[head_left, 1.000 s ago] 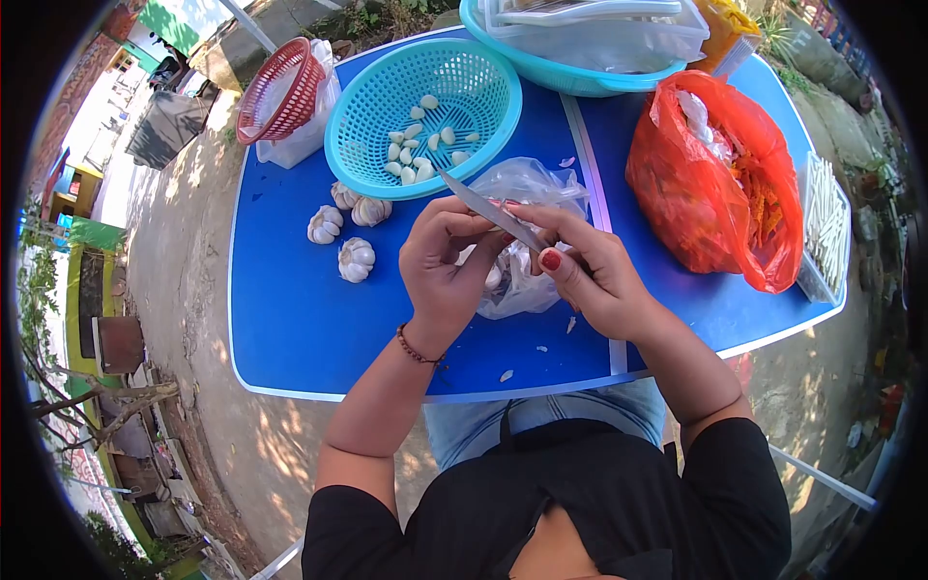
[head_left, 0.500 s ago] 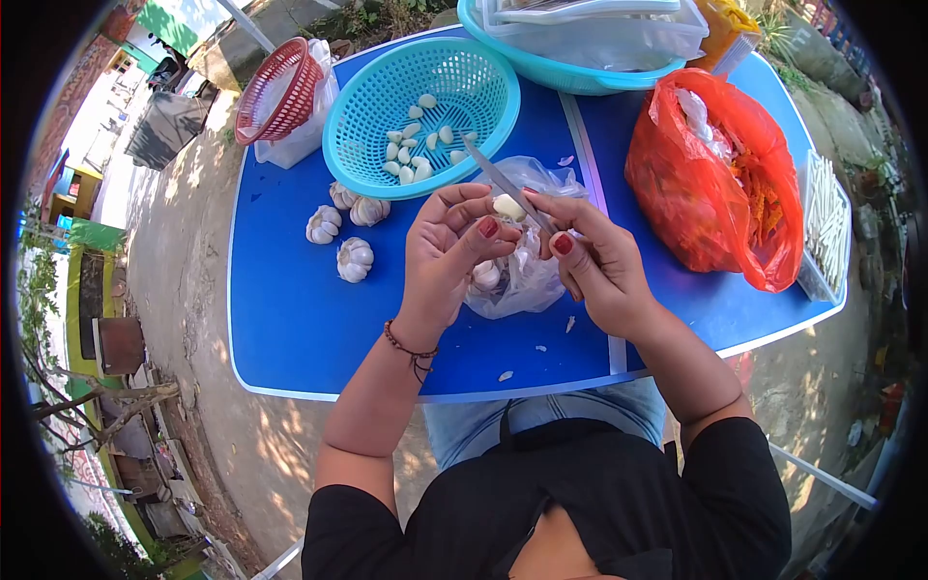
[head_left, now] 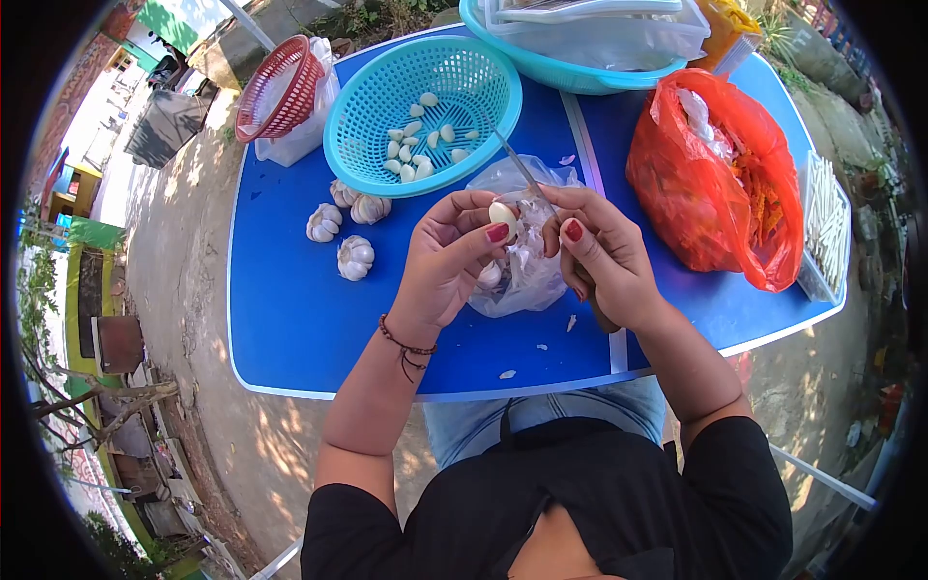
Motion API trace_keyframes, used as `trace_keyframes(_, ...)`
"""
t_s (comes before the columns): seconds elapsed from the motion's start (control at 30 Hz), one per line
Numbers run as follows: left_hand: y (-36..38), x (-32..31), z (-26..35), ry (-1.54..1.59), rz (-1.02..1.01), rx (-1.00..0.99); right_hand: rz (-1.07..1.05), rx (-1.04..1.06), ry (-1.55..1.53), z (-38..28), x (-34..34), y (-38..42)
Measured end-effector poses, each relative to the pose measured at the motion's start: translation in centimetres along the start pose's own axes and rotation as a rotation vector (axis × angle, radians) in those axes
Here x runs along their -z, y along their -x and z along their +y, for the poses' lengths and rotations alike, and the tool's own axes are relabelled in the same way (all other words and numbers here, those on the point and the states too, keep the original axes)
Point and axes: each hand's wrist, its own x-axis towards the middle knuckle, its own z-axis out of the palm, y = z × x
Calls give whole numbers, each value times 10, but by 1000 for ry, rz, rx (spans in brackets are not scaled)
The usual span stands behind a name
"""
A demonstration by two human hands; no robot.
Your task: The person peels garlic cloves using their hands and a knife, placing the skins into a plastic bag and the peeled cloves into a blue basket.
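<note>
Between thumb and fingers, my left hand (head_left: 456,246) pinches a pale peeled garlic clove (head_left: 502,218). My right hand (head_left: 607,253) is closed around a knife (head_left: 520,165), its blade tilted up toward the basket and apart from the clove. Under both hands lies a clear plastic bag (head_left: 527,280) with garlic and skins in it. Beyond them, a turquoise basket (head_left: 353,106) holds several peeled cloves (head_left: 422,168). Left of my left hand, several whole garlic bulbs (head_left: 355,258) rest on the blue table (head_left: 300,333).
A red plastic bag (head_left: 677,193) with peelings or something orange inside stands at the right, beside a container of white sticks (head_left: 824,217). A small red basket (head_left: 280,92) sits at the far left. Another turquoise basin (head_left: 590,75) holds a plastic box at the back.
The knife has moved away from the clove and tilted more upright, its handle now showing below my right hand. The clove has turned and shows more fully in my left fingers.
</note>
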Motion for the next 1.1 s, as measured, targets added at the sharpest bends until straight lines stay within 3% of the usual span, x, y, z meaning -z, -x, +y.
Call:
trace_keyframes(0.17,0,0,1,29,-36,31,81,21,34,3,1,-2)
trace_keyframes(0.37,0,-2,2,94,24,13,44,-149,139,-1,0,-4)
trace_keyframes(0.77,0,-6,-6,-370,102,-281,-155,-211,-140,-7,1,-4)
trace_keyframes(1.1,-1,-5,-6,-361,139,-277,-132,-196,-77,-3,1,-3)
